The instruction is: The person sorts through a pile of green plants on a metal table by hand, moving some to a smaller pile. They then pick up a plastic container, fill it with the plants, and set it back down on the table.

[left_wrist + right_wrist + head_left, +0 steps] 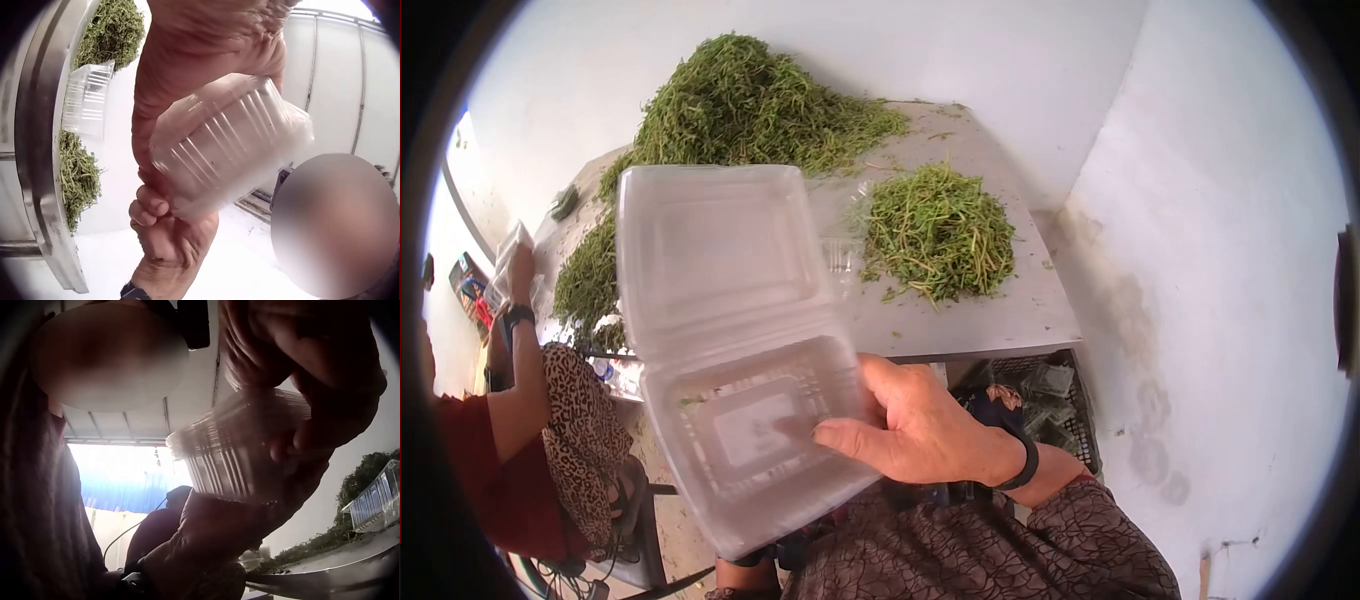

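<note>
An open, clear hinged plastic container point(750, 420) is held up over the table's front edge, its lid raised. My right hand point(930, 420) grips its right side, thumb inside the tray and fingers underneath. From below, the left wrist view has my left hand point(206, 56) curled round the container point(219, 137), with my right hand point(175, 231) at the opposite end. In the right wrist view the container, seemingly several nested layers point(231, 450), lies between my right hand point(312, 369) and my left hand point(206, 531). The head view mostly hides my left hand behind it.
On the table point(960, 330) are a large heap of green stems point(740, 110), a smaller pile point(940, 230) and another clear container point(837, 215). A black crate point(1080, 410) with filled packs stands below at right. Another person point(510, 430) sits at left; white walls border the table.
</note>
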`<control>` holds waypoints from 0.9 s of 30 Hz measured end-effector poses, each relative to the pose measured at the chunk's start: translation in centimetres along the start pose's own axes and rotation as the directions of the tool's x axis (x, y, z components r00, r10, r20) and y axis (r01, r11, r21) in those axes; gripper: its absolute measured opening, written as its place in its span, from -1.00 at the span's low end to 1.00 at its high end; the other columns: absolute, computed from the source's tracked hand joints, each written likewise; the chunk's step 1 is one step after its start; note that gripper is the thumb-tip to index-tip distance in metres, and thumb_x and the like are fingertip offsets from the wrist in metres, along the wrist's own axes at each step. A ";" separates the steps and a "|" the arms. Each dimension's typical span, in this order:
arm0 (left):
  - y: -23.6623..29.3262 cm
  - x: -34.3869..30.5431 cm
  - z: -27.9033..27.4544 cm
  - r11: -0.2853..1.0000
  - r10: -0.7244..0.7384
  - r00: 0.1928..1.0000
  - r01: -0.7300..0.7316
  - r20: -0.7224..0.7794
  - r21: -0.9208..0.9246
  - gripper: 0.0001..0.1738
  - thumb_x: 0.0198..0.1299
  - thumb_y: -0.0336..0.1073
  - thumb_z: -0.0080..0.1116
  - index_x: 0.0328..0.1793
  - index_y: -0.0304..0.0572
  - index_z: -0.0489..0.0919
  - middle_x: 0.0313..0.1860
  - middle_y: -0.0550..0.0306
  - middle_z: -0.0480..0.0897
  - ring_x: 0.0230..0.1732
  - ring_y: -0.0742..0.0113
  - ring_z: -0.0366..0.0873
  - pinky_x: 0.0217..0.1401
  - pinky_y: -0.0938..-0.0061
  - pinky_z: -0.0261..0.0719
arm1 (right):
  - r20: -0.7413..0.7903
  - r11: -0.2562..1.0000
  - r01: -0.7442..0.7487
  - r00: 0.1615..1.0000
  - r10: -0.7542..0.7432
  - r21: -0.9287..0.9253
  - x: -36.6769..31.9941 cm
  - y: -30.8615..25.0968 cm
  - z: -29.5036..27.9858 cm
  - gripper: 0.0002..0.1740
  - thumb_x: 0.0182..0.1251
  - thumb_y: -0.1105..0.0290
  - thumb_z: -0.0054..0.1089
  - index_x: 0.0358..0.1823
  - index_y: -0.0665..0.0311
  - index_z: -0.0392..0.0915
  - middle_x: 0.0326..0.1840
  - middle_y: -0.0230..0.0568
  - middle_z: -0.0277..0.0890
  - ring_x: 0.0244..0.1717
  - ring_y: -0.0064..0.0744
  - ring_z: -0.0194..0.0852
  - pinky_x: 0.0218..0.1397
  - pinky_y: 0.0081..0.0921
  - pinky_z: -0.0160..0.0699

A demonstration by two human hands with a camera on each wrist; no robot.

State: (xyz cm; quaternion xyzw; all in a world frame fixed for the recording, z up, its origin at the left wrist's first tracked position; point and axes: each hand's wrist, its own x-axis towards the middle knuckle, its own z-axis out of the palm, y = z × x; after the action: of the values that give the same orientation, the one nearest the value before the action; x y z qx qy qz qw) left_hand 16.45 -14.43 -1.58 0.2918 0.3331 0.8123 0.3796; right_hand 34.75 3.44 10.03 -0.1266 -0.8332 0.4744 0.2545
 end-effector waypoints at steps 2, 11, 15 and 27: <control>0.1 1.8 2.1 0.947 -0.040 0.987 0.088 0.158 -0.308 -0.02 0.27 0.40 -0.05 0.51 -0.28 0.18 0.41 -0.13 0.38 0.40 0.00 0.36 0.39 0.01 0.41 | -0.141 0.992 -0.067 0.987 0.082 0.107 -0.6 0.0 -0.3 -0.58 0.29 0.22 0.36 -0.48 0.38 0.37 -0.71 -0.18 0.36 -0.70 -0.47 0.37 -0.63 -0.41 0.28; 0.4 8.3 11.1 0.589 0.276 0.878 -0.477 0.392 0.652 -0.17 0.31 0.19 0.13 0.49 -0.30 0.32 0.49 -0.16 0.30 0.45 -0.01 0.32 0.46 0.17 0.32 | -0.560 0.998 -0.058 0.827 0.050 0.004 -3.9 1.6 -8.3 -0.86 0.31 0.44 0.19 -0.33 0.40 0.55 -0.60 -0.47 0.40 -0.56 -0.72 0.20 -0.50 -0.56 0.20; -0.3 10.3 8.1 0.187 0.431 0.840 -0.441 0.330 0.878 -0.51 0.20 -0.34 0.21 0.28 -0.24 0.50 0.44 -0.09 0.39 0.29 0.12 0.46 0.17 0.30 0.53 | -0.746 0.990 -0.142 0.658 0.104 0.013 -5.1 2.7 -13.6 -0.84 0.30 0.43 0.19 -0.32 0.43 0.59 -0.56 -0.61 0.36 -0.50 -0.80 0.18 -0.44 -0.66 0.19; -2.4 14.5 1.7 0.141 0.564 0.799 -0.339 0.206 0.930 -0.65 0.20 -0.63 0.04 0.12 -0.34 0.58 0.29 -0.06 0.50 -0.39 0.47 0.42 -0.33 0.58 0.41 | -0.913 0.875 -0.479 0.383 0.140 -0.067 -4.9 12.2 -28.0 -0.61 0.22 0.24 0.28 -0.67 0.30 0.42 -0.68 -0.40 0.31 -0.71 -0.57 0.25 -0.75 -0.50 0.24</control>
State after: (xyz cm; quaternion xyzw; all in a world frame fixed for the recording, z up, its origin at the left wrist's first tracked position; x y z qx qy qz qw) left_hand 10.86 -0.95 0.81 0.4614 0.6708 0.5574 -0.1626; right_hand 53.74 27.86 9.91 -0.5504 -0.5998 0.2338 0.5317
